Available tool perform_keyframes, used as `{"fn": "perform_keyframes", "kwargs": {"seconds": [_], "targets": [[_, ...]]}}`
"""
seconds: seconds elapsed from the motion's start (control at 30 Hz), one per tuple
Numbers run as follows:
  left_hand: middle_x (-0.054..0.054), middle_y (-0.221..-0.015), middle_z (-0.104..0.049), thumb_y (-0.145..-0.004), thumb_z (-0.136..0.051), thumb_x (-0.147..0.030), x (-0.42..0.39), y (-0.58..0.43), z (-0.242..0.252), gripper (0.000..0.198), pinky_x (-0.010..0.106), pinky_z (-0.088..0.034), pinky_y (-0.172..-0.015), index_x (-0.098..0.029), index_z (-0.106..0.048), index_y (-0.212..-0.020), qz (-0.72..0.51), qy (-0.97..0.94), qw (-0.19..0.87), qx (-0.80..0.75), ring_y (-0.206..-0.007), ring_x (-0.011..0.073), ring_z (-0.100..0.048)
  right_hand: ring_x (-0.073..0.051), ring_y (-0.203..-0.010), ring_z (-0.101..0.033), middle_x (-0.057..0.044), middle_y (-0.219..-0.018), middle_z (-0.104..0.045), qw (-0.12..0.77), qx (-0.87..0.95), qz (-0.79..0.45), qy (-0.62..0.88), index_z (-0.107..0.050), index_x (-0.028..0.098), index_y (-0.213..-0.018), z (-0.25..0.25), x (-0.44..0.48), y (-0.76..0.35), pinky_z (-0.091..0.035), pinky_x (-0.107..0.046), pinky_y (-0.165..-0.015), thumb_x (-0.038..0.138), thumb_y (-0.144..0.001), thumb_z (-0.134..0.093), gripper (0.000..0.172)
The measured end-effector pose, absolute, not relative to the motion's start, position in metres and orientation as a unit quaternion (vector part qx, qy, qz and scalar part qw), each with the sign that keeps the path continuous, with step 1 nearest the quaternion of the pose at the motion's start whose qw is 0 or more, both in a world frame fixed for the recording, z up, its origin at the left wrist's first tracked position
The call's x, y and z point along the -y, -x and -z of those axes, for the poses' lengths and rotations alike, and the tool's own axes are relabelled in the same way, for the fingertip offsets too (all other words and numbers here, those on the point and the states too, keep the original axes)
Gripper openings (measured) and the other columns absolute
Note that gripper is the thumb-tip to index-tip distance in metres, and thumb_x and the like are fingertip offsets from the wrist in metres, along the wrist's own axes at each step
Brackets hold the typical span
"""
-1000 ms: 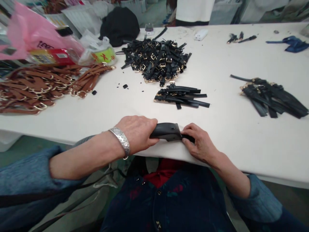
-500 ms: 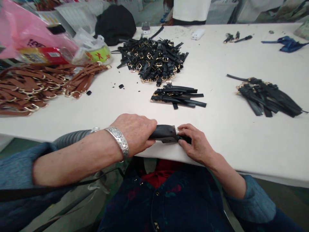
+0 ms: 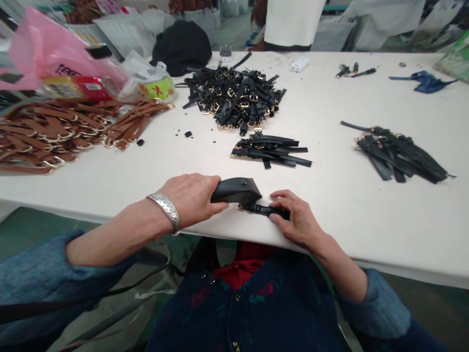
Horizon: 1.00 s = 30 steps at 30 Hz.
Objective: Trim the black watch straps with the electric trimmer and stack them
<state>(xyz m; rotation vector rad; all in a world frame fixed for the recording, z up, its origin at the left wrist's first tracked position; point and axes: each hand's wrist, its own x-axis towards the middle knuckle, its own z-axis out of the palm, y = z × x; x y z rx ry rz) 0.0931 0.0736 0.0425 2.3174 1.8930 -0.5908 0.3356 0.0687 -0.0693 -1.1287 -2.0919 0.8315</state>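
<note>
My left hand (image 3: 188, 198), with a silver bracelet on its wrist, is closed round the handle of a black hand tool (image 3: 236, 189) that rests on the white table (image 3: 330, 195) near its front edge. Its head sits over one end of a black strap (image 3: 262, 209) with a gold buckle. My right hand (image 3: 298, 222) pinches the other end of that strap flat against the table.
A small row of black straps (image 3: 271, 149) lies just beyond the hands, a big heap (image 3: 234, 95) behind it, another bundle (image 3: 399, 154) at the right. Brown straps (image 3: 54, 134) and plastic bags (image 3: 54, 58) fill the left. A person (image 3: 293, 22) stands across the table.
The tool has tipped up and drawn left a little, baring more of the black strap. My right hand has stayed in place on the strap.
</note>
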Motion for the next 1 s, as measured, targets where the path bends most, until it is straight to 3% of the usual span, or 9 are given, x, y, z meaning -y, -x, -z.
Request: {"fn": "perform_keyframes", "kwargs": {"seconds": [0.3, 0.57, 0.83, 1.0], "targets": [[0.007, -0.070, -0.067, -0.074, -0.045, -0.059, -0.069, -0.078, -0.047, 0.041, 0.032, -0.040, -0.056, -0.023, -0.060, -0.085, 0.224, -0.733, 0.112, -0.632, -0.062, 0.0221, -0.062, -0.020, -0.097, -0.058, -0.009, -0.108, -0.058, 0.301, 0.792, -0.322, 0.422, -0.062, 0.018, -0.086, 0.069, -0.068, -0.335, -0.047, -0.037, -0.089, 0.012, -0.072, -0.059, 0.015], [0.006, -0.069, -0.068, -0.073, -0.045, -0.062, -0.077, -0.084, -0.029, 0.045, 0.029, -0.038, -0.054, -0.022, -0.062, -0.087, 0.153, -0.741, 0.132, -0.640, -0.061, 0.0193, -0.061, -0.020, -0.095, -0.058, -0.008, -0.104, -0.059, 0.305, 0.797, -0.314, 0.416, -0.062, 0.019, -0.087, 0.070, -0.069, -0.334, -0.047, -0.036, -0.088, 0.011, -0.071, -0.057, 0.018], [0.007, -0.074, -0.070, -0.075, -0.045, -0.059, -0.049, -0.065, -0.034, 0.044, 0.029, -0.042, -0.058, -0.021, -0.062, -0.089, 0.152, -0.715, 0.182, -0.658, -0.067, 0.0211, -0.064, -0.021, -0.094, -0.056, -0.008, -0.102, -0.056, 0.282, 0.819, -0.271, 0.421, -0.062, 0.018, -0.088, 0.066, -0.065, -0.334, -0.047, -0.036, -0.086, 0.013, -0.070, -0.060, 0.018], [0.007, -0.073, -0.070, -0.074, -0.044, -0.061, -0.046, -0.069, -0.032, 0.045, 0.029, -0.040, -0.056, -0.022, -0.062, -0.089, 0.151, -0.724, 0.154, -0.655, -0.066, 0.0212, -0.064, -0.021, -0.091, -0.054, -0.007, -0.096, -0.057, 0.249, 0.828, -0.251, 0.435, -0.061, 0.020, -0.089, 0.065, -0.066, -0.331, -0.047, -0.037, -0.082, 0.016, -0.075, -0.059, 0.015]]}}
